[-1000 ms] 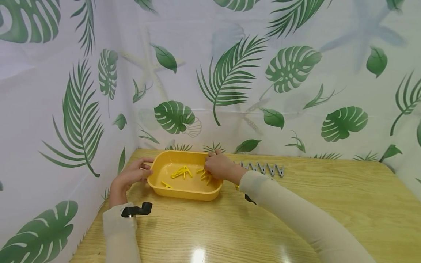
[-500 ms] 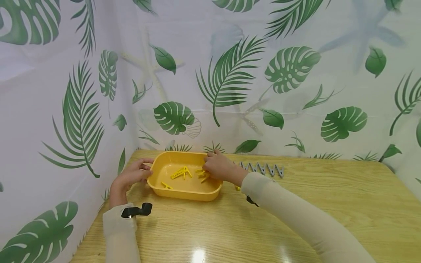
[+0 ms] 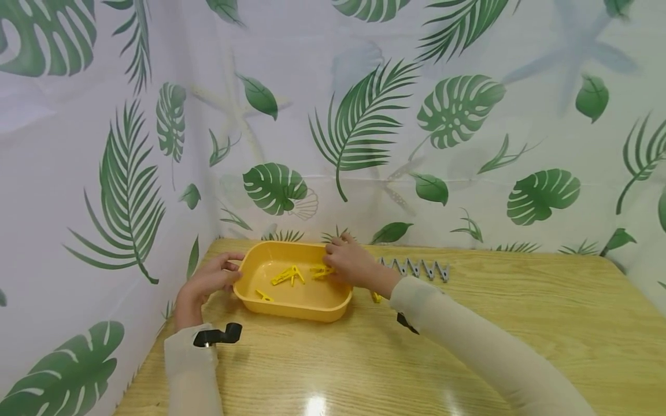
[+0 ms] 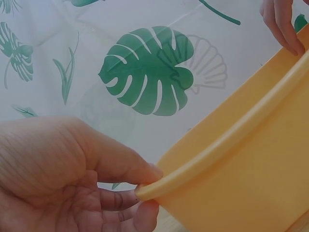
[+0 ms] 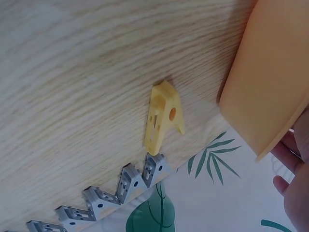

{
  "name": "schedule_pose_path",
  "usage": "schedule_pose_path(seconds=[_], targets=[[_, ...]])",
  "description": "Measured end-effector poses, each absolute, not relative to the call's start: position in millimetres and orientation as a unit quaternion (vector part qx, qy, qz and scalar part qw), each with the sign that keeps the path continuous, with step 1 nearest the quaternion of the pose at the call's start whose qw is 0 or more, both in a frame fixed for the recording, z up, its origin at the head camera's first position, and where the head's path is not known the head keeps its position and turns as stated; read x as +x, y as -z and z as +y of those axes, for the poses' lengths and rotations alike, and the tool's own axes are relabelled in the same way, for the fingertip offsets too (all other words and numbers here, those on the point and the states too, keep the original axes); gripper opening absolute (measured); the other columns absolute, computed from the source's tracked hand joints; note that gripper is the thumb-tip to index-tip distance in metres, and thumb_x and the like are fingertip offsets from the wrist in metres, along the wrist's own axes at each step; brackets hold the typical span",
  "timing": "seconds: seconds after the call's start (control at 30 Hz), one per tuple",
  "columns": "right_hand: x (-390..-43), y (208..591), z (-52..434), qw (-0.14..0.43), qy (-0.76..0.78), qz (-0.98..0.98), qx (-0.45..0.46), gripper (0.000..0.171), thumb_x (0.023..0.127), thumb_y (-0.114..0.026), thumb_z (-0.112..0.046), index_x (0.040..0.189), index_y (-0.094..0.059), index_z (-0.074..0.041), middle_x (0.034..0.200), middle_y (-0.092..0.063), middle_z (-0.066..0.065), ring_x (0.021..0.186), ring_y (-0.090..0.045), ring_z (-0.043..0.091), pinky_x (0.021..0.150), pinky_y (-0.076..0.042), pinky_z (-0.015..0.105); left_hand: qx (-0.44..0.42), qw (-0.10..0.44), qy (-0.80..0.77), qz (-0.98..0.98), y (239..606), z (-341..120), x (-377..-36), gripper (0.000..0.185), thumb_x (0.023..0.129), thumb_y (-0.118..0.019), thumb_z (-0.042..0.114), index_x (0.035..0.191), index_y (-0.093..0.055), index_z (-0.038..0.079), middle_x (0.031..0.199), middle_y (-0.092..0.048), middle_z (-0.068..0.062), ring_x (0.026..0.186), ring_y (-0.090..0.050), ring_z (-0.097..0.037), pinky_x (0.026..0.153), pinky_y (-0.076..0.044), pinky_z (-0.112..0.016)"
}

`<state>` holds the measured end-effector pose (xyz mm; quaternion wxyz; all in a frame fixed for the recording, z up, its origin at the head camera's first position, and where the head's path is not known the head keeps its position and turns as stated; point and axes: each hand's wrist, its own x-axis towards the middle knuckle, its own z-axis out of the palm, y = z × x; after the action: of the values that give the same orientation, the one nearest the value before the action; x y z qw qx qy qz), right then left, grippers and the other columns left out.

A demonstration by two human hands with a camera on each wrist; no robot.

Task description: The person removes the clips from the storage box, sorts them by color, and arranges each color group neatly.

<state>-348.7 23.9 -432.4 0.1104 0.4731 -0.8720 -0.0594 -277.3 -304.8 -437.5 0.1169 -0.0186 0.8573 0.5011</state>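
Note:
My left hand [image 3: 213, 276] pinches the left rim of a yellow plastic tub [image 3: 291, 311], thumb above and fingers below, as the left wrist view [image 4: 91, 174] shows. My right hand [image 3: 351, 261] reaches over the tub's right side with its fingers curled down inside. A yellow clothespin [image 3: 320, 271] pokes out from under these fingers; the fingertips themselves are hidden. More yellow clothespins [image 3: 288, 275] lie in the middle of the tub, and another yellow clothespin [image 3: 263, 295] lies near its front left wall.
On the wooden table [image 3: 468, 335], a zigzag row of grey clothespins [image 3: 416, 267] runs right of the tub along the back. A yellow clothespin [image 5: 163, 118] lies at the row's near end. A leaf-printed cloth [image 3: 364, 115] hangs behind the table and on the left.
The yellow clothespins under my right hand have shifted, with fewer prongs showing now. That hand has moved only slightly. My left hand has kept its hold on the rim.

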Motion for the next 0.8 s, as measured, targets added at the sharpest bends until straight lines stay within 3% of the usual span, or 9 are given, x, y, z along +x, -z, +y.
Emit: schedule_pose_path(seconds=[0.33, 0.8], targets=[[-340, 428, 37, 0.139, 0.027, -0.873, 0.466, 0.023, 0.088, -0.080, -0.031, 0.094, -0.069, -0.012, 0.099, -0.066, 0.005, 0.102, -0.057, 0.027, 0.102, -0.042, 0.049, -0.020, 0.113, -0.496, 0.861, 438, -306, -275, 0.055, 0.099, -0.056, 0.012, 0.149, -0.038, -0.003, 0.128, -0.051, -0.026, 0.091, -0.058, -0.023, 0.076, -0.055, -0.034], [-327, 418, 76, 0.250, -0.046, -0.856, 0.451, 0.027, 0.082, -0.082, -0.029, 0.083, -0.062, -0.010, 0.085, -0.062, 0.001, 0.085, -0.052, 0.022, 0.087, -0.043, 0.046, -0.014, 0.111, -0.490, 0.865, 441, -305, -276, 0.054, 0.099, -0.055, 0.012, 0.149, -0.039, -0.002, 0.127, -0.052, -0.026, 0.091, -0.059, -0.025, 0.075, -0.055, -0.034]])
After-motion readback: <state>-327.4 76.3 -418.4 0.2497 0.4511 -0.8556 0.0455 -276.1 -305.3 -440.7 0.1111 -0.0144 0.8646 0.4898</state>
